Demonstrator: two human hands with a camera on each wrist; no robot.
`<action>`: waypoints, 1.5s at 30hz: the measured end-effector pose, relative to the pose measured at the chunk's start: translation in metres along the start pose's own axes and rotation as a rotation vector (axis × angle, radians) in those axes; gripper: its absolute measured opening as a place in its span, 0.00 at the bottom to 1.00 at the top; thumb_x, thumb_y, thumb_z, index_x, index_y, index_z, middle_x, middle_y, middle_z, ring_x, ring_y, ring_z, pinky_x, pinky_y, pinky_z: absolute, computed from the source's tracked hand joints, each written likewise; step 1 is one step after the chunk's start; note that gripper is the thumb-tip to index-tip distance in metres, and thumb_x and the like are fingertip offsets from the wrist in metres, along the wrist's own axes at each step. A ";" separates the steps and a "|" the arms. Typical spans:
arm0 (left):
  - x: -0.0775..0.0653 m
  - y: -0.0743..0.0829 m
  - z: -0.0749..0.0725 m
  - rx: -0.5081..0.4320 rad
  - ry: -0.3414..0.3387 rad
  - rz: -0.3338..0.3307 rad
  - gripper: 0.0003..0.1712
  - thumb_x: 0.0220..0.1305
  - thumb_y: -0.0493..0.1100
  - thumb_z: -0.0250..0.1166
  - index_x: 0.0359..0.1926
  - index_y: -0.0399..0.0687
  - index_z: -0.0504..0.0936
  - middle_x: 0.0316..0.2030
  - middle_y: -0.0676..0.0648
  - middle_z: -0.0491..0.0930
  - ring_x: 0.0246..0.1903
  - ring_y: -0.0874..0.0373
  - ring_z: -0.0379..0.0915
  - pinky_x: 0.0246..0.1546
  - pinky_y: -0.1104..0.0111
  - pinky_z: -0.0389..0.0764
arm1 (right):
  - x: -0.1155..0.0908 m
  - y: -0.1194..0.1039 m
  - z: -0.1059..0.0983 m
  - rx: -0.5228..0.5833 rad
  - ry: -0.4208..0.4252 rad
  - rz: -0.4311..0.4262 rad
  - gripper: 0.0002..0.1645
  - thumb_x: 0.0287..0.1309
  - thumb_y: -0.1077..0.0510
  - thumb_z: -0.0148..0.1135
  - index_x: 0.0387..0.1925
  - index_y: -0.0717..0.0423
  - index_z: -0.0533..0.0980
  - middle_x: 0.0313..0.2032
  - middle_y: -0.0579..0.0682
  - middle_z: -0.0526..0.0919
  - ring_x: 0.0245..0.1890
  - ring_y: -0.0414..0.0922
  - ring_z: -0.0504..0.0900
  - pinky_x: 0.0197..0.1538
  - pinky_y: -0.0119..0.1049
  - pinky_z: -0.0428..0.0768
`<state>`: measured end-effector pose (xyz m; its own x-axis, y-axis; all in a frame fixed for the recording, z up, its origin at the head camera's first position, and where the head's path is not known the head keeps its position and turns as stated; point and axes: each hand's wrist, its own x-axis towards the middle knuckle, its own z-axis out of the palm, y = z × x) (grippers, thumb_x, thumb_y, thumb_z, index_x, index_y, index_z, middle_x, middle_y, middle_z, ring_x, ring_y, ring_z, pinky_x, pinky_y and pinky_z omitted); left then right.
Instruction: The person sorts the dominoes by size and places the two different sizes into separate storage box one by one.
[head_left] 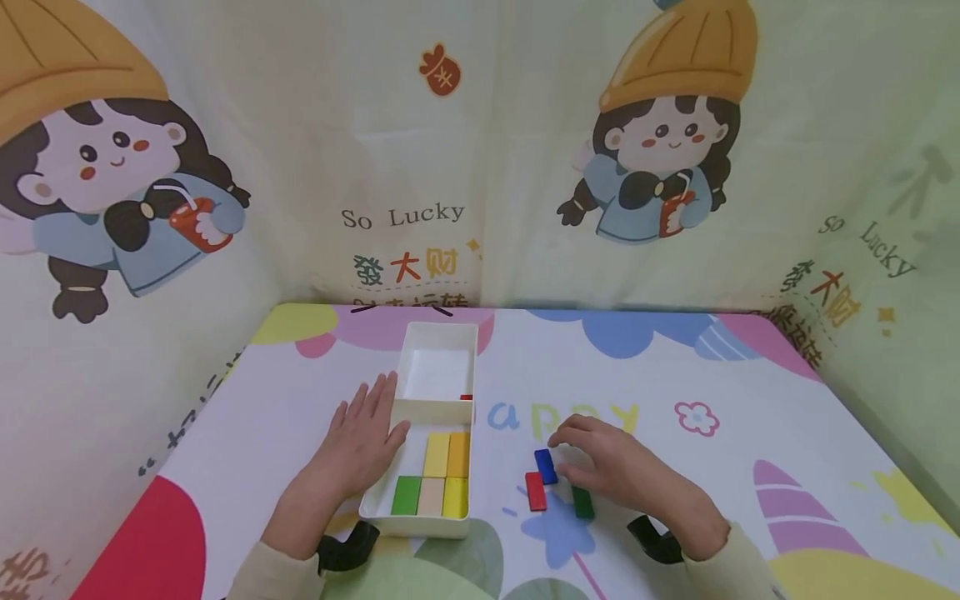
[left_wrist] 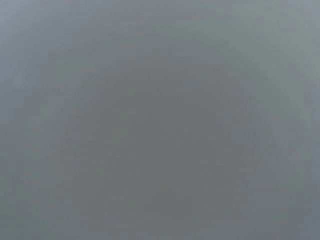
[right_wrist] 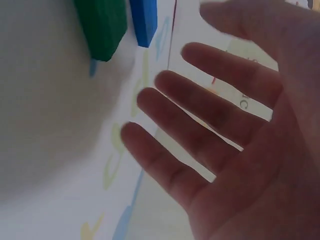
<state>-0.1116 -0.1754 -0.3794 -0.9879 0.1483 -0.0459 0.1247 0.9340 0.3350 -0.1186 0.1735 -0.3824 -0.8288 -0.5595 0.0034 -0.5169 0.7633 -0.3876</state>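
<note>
A white two-compartment box (head_left: 437, 527) stands left of the table's middle. My left hand (head_left: 356, 450) lies across its left edge, fingers straight and thumb spread. The near compartment has light yellow (head_left: 437, 455), orange (head_left: 458, 455), green (head_left: 407, 497), beige (head_left: 431, 497) and yellow (head_left: 455, 498) blocks. Right of the box, a blue block (head_left: 546, 467), a red block (head_left: 536, 492) and a dark green block (head_left: 582, 502) lie on the table. Over them is my right hand (head_left: 611, 458), its fingers loosely bent. The right wrist view shows these fingers (right_wrist: 215, 110) apart, holding nothing.
A bit of red (head_left: 467, 397) shows in the far compartment's near right corner. The patterned tabletop (head_left: 712, 483) extends to a printed curtain (head_left: 517, 167) behind and at both sides. Only grey blur fills the left wrist view.
</note>
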 end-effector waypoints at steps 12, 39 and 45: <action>0.000 -0.001 0.003 0.010 0.003 0.003 0.43 0.75 0.53 0.49 0.79 0.41 0.40 0.78 0.34 0.44 0.76 0.32 0.39 0.72 0.35 0.44 | -0.009 0.005 0.010 0.030 -0.156 0.039 0.41 0.46 0.43 0.78 0.64 0.40 0.72 0.55 0.41 0.73 0.51 0.39 0.73 0.54 0.42 0.82; 0.001 0.000 -0.001 -0.011 -0.028 -0.035 0.44 0.75 0.54 0.48 0.79 0.44 0.37 0.78 0.35 0.42 0.76 0.32 0.36 0.71 0.34 0.44 | 0.002 -0.008 0.033 -0.107 0.141 -0.261 0.23 0.50 0.46 0.76 0.47 0.47 0.81 0.50 0.46 0.78 0.47 0.41 0.78 0.47 0.34 0.84; 0.001 0.000 0.000 -0.018 -0.026 -0.029 0.44 0.75 0.54 0.48 0.79 0.43 0.37 0.78 0.35 0.42 0.76 0.32 0.36 0.71 0.33 0.44 | 0.004 -0.011 0.035 -0.097 0.129 -0.186 0.24 0.53 0.48 0.74 0.51 0.50 0.80 0.50 0.47 0.78 0.47 0.41 0.78 0.50 0.37 0.84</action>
<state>-0.1131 -0.1757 -0.3794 -0.9883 0.1297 -0.0806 0.0938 0.9321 0.3499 -0.1089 0.1513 -0.4099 -0.7350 -0.6520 0.1863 -0.6759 0.6820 -0.2793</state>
